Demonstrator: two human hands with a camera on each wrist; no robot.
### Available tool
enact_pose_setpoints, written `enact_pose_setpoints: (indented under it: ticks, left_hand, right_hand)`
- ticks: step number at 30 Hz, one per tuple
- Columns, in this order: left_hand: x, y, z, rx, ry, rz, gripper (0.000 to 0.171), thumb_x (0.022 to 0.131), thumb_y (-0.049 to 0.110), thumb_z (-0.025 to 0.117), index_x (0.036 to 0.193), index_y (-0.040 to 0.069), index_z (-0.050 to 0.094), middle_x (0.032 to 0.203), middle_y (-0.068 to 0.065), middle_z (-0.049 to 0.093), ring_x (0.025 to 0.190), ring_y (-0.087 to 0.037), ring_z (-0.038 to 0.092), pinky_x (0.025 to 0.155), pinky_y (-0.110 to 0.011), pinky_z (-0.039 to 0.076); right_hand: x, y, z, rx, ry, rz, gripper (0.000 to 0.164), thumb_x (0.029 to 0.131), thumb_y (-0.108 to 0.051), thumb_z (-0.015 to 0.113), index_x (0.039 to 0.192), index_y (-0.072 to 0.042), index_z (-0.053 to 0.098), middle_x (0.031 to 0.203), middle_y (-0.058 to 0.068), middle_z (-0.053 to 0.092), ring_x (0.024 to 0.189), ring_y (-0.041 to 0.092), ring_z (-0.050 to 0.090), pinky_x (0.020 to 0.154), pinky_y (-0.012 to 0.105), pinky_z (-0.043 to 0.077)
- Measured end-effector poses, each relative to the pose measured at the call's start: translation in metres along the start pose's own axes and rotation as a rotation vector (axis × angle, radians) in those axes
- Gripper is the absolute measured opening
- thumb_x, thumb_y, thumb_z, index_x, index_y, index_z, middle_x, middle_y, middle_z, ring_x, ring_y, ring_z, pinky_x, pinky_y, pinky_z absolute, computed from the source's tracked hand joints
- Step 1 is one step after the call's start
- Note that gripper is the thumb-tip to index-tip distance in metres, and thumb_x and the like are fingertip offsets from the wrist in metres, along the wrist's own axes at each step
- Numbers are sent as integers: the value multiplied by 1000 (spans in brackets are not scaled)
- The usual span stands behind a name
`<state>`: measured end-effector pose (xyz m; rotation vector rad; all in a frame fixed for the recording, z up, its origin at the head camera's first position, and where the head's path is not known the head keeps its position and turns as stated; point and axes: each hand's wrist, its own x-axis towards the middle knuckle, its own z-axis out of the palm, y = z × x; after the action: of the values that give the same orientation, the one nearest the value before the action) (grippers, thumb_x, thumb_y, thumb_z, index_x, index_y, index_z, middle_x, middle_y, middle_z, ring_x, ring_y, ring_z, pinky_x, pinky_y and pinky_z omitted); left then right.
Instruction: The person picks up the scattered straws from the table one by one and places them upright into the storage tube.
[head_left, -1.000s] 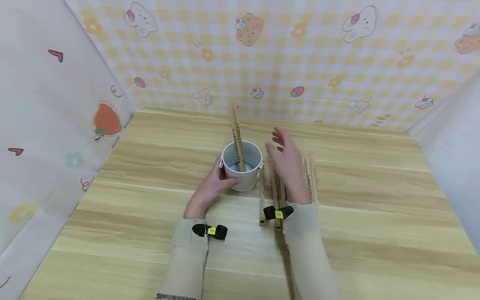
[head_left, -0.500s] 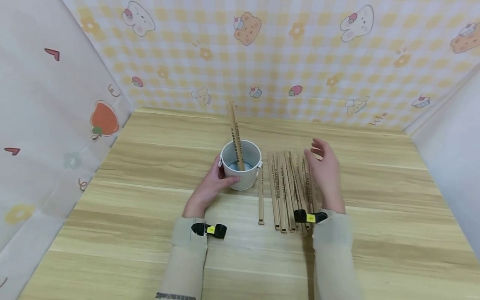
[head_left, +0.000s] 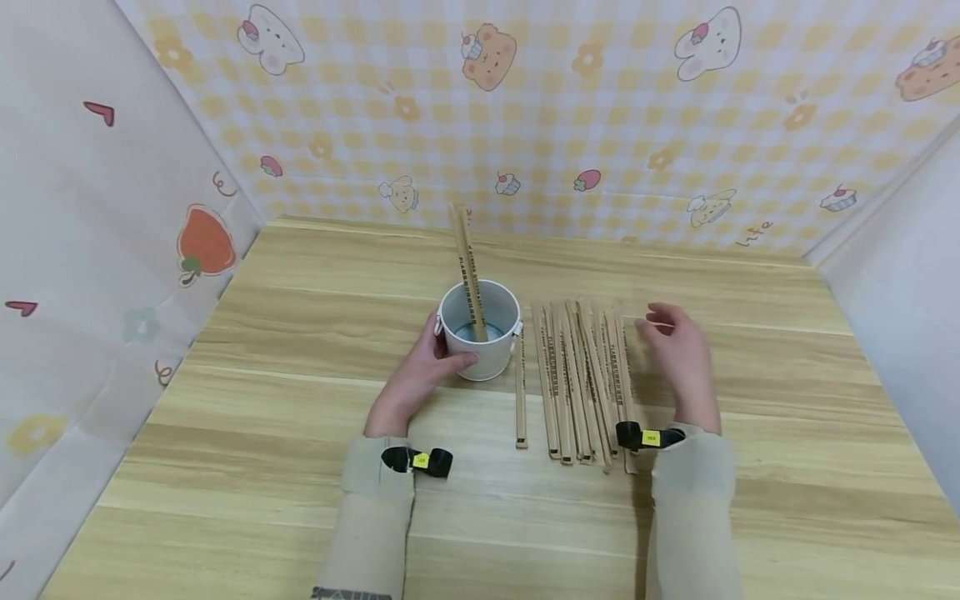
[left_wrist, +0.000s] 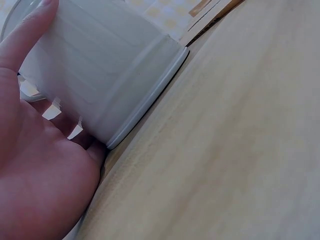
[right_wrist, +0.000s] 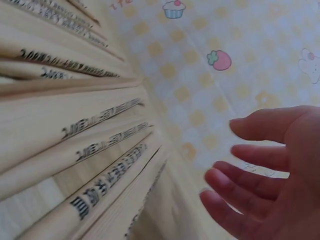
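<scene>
In the head view my left hand (head_left: pixel 418 373) holds a small white metal bucket (head_left: pixel 489 360) upright on the table, thumb on the near side. Seen from the left wrist, the fingers curve round the bucket wall (left_wrist: pixel 115 65). Two or so paper-wrapped straws (head_left: pixel 467 271) lean inside it, printed with black lettering. My right hand (head_left: pixel 684 354) hovers just right of a row of several wrapped straws (head_left: pixel 573 383), its fingers loosely bent and holding nothing. The right wrist view shows that hand's separated fingers (right_wrist: pixel 240 190) beside the printed wrappers (right_wrist: pixel 100 125).
One wrapped straw (head_left: pixel 521 400) lies apart, between the bucket and the row. The wooden-grain table (head_left: pixel 300 333) meets a yellow checked backdrop (head_left: pixel 555 108) behind, with a white patterned sheet (head_left: pixel 135 200) on the left.
My right hand has moved from near the bucket rightward across the straws to their right side, uncovering the row. The left hand keeps its hold on the bucket.
</scene>
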<state>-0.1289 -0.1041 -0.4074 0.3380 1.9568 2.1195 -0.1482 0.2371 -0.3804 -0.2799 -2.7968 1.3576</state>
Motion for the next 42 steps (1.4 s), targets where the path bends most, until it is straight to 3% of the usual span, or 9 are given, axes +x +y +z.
enact_pose_setpoints:
  ticks: [7, 15, 27, 42]
  left_hand:
    - [1, 1, 1, -16, -10, 18, 86, 77, 7, 68, 142, 19, 13, 143, -13, 20, 132, -26, 17, 107, -36, 15]
    - [2, 0, 1, -27, -9, 27, 88, 76, 6, 68, 142, 20, 13, 143, -13, 20, 132, -26, 18, 107, -36, 15]
    - [0, 0, 2, -19, -23, 24, 86, 77, 6, 67, 142, 18, 13, 143, -15, 19, 131, -28, 19, 106, -37, 18]
    - [0, 1, 1, -25, -8, 11, 87, 76, 7, 68, 142, 21, 12, 143, -12, 19, 132, -26, 18, 107, -36, 16]
  right_hand:
    - [2, 8, 5, -101, -95, 43, 52, 89, -31, 52, 130, -2, 41, 113, 17, 53, 81, 28, 60, 70, 35, 48]
    - [1, 7, 12, -278, -136, 26, 49, 87, -31, 54, 122, 3, 48, 110, 22, 53, 90, 32, 52, 71, 41, 44]
    - [-4, 6, 24, -321, -92, 47, 29, 84, -29, 57, 92, -2, 63, 91, 14, 63, 74, 25, 56, 59, 33, 44]
    - [-3, 4, 21, -328, -140, 81, 29, 86, -26, 48, 93, -2, 63, 91, 14, 62, 72, 23, 53, 57, 29, 43]
